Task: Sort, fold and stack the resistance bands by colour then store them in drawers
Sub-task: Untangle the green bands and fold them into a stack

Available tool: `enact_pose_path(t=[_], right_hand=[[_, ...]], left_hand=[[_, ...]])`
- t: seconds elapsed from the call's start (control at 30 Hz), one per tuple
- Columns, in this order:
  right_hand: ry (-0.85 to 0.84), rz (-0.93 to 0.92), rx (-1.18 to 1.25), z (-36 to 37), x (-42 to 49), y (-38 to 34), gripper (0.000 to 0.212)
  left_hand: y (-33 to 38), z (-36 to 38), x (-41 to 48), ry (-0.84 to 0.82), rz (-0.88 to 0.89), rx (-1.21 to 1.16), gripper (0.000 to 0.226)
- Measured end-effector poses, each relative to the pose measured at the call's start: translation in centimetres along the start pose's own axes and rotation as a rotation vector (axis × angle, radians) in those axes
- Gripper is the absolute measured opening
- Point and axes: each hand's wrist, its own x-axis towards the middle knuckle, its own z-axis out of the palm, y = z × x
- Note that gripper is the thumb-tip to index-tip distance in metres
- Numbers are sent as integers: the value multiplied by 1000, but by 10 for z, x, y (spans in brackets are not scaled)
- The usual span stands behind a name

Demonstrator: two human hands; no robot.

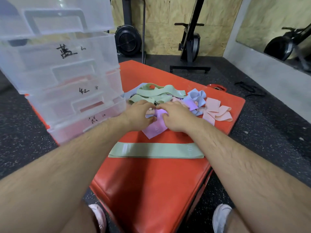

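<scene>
A tangled heap of resistance bands lies on the red mat (151, 182): green bands (158, 93) at the back, blue ones (196, 96) and pink ones (217, 111) to the right. A purple band (154, 130) sits at the heap's near edge. My left hand (138, 113) and my right hand (175, 115) both reach into the heap, fingers curled on the purple band's upper end. Closer to me, a flat stack of folded green bands (156, 150) lies across the mat.
A clear plastic drawer unit (64, 78) with handwritten labels stands at the mat's left edge. Black speckled floor surrounds the mat. Exercise machines (190, 46) stand against the back wall. A red weight plate (217, 87) lies behind the mat. My shoes (220, 217) are below.
</scene>
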Motion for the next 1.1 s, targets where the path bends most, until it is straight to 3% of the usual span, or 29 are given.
enact_pose_path(t=[0.13, 0.27, 0.5, 0.63, 0.83, 1.0, 1.1], right_hand=[[-27, 24, 9, 3, 16, 2, 43], [-50, 34, 9, 7, 24, 5, 42], [-77, 25, -3, 8, 24, 18, 40], [-19, 70, 104, 5, 21, 20, 46], [95, 69, 388, 0, 17, 8, 57], [231, 19, 635, -18, 14, -2, 19], [223, 25, 712, -23, 6, -9, 13]], left_hand=[[0, 7, 19, -51, -63, 1, 44], [3, 12, 32, -99, -91, 46, 22], [3, 13, 34, -124, -84, 73, 41], [20, -3, 22, 49, -84, -5, 24], [39, -30, 4, 254, -69, -367, 22], [50, -48, -7, 388, -107, -588, 6], [51, -51, -12, 404, -75, -650, 17]])
